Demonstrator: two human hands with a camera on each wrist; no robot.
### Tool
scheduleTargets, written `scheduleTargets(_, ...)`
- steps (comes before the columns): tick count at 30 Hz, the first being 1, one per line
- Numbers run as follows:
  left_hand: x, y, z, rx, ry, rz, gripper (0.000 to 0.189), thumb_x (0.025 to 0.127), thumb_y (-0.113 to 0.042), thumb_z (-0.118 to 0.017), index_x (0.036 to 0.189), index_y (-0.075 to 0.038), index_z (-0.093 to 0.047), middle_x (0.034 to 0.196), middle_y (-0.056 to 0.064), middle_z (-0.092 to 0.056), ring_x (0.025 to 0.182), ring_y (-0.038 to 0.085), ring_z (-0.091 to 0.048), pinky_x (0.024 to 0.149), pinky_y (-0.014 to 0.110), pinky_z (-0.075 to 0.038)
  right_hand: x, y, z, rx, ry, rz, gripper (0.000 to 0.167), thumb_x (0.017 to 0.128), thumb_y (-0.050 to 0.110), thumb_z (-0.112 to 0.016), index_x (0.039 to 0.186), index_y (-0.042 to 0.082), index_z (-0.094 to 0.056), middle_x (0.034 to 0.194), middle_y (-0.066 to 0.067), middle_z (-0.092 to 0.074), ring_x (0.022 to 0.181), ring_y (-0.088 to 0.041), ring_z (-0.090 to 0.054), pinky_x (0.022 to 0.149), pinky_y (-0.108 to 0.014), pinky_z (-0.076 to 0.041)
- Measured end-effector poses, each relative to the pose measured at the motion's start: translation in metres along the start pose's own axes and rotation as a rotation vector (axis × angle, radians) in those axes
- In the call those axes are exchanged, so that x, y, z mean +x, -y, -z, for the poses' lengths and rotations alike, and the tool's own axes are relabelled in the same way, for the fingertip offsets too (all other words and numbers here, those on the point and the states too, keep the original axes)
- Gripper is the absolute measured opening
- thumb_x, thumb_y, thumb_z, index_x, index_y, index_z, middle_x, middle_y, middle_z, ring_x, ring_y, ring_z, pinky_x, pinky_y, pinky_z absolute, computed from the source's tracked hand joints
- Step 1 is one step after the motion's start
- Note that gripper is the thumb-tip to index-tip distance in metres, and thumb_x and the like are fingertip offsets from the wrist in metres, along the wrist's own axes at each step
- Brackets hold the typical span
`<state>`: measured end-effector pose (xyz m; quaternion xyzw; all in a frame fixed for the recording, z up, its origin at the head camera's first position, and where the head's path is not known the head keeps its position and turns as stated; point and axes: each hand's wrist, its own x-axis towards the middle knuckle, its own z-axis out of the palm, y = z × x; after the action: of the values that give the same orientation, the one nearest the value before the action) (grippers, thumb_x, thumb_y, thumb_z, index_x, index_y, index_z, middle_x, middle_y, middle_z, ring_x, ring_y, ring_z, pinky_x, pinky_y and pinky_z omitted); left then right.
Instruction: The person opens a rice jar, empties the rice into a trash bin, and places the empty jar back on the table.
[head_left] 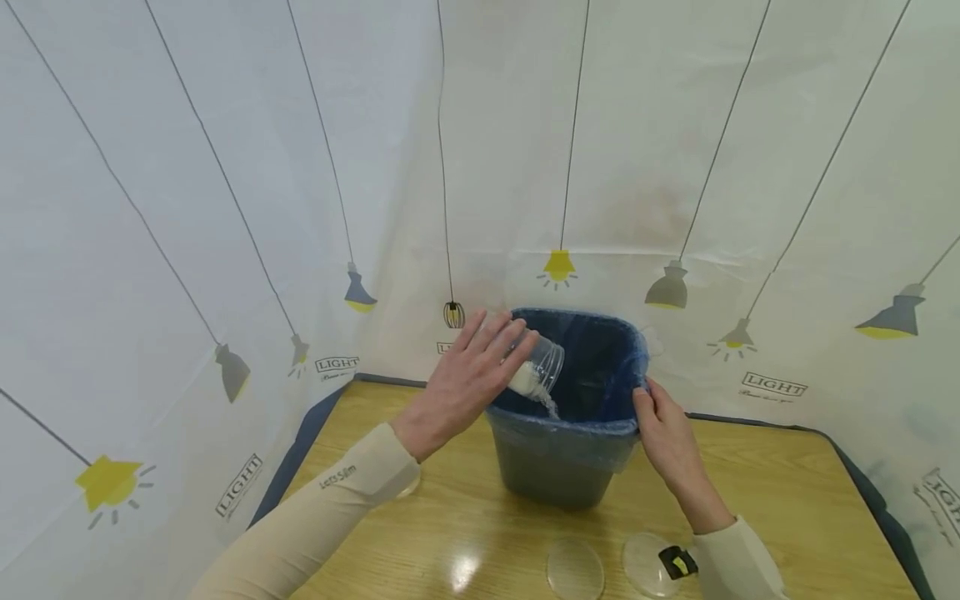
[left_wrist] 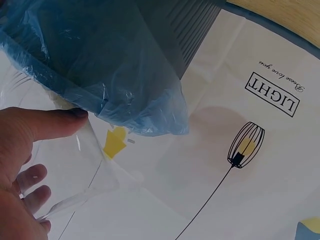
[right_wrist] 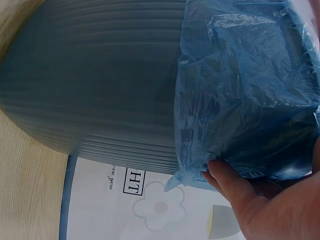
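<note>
My left hand (head_left: 468, 379) grips a clear plastic jar (head_left: 553, 358), tipped on its side with its mouth over the bin. White grains (head_left: 527, 382) lie along the jar's lower wall and spill from its mouth into the bin. In the left wrist view, thumb and fingers wrap the jar (left_wrist: 82, 170) beside the bag's edge. The grey ribbed bin (head_left: 551, 475) is lined with a blue plastic bag (head_left: 600, 442) folded over its rim. At the rim's right side my right hand (head_left: 670, 437) holds bin and bag, fingers outside against the plastic (right_wrist: 225, 110).
Two clear round discs (head_left: 575, 569) lie on the wooden table (head_left: 420, 542) near its front. A small black and yellow item (head_left: 678, 562) is beside the right sleeve. Behind the table hangs a pale sheet (head_left: 495, 167) printed with lamps.
</note>
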<state>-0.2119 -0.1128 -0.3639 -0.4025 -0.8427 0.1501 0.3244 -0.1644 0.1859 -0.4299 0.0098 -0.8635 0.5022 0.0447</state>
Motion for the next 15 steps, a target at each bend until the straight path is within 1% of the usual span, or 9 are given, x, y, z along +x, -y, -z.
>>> scheduleTargets(4,0.0029,0.0000,-0.0013,0.035,-0.011,-0.013,0.071,0.091,0.008,-0.069,0.155,-0.009,-0.044,0.154,0.014,-0.047,0.147,0.034,-0.036,0.126,0.051,-0.013,0.0002,-0.0008,0.0007,0.005,0.000,0.006,0.064,0.113,0.039,-0.029,0.160,-0.004,-0.026,0.162,-0.028,-0.032,0.149,-0.045,-0.031,0.120,-0.060,-0.024)
scheduleTargets(11,0.0050,-0.0013,-0.0007,0.069,0.024,-0.041,0.073,0.092,0.005,-0.071,0.157,-0.010,-0.041,0.155,0.014,-0.045,0.148,0.033,-0.035,0.126,0.050,-0.012,0.0005,-0.0031,0.0011,-0.004,0.008,0.004,0.066,0.113,0.042,-0.028,0.161,-0.004,-0.024,0.163,-0.027,-0.030,0.150,-0.045,-0.029,0.120,-0.060,-0.024)
scheduleTargets(15,0.0053,-0.0020,-0.0001,0.093,0.031,-0.058,0.074,0.093,0.005,-0.070,0.158,-0.010,-0.040,0.156,0.013,-0.044,0.149,0.032,-0.035,0.126,0.050,-0.011,0.0002,-0.0026,0.0009,-0.001,0.014,-0.002,0.067,0.113,0.042,-0.028,0.161,-0.004,-0.023,0.163,-0.027,-0.029,0.150,-0.045,-0.028,0.120,-0.059,-0.024)
